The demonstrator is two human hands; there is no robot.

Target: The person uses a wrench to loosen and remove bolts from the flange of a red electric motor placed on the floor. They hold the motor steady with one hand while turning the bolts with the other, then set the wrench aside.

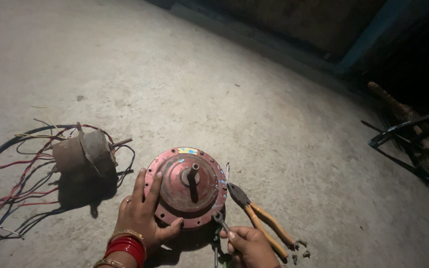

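Observation:
A round red motor housing (175,191) with a dark shaft at its centre lies on the concrete floor (254,114). My left hand (142,211), with red and gold bangles on the wrist, grips its left rim. My right hand (249,245) holds a small spanner (220,222) whose open end touches the housing's lower right edge. Orange-handled pliers (259,218) lie just right of the housing, beside my right hand.
A second dusty motor (83,151) with a tangle of red, black and blue wires (16,183) sits to the left. Small bolts (301,248) lie by the pliers' handles. Dark metal and wooden clutter (408,134) stands at the right edge.

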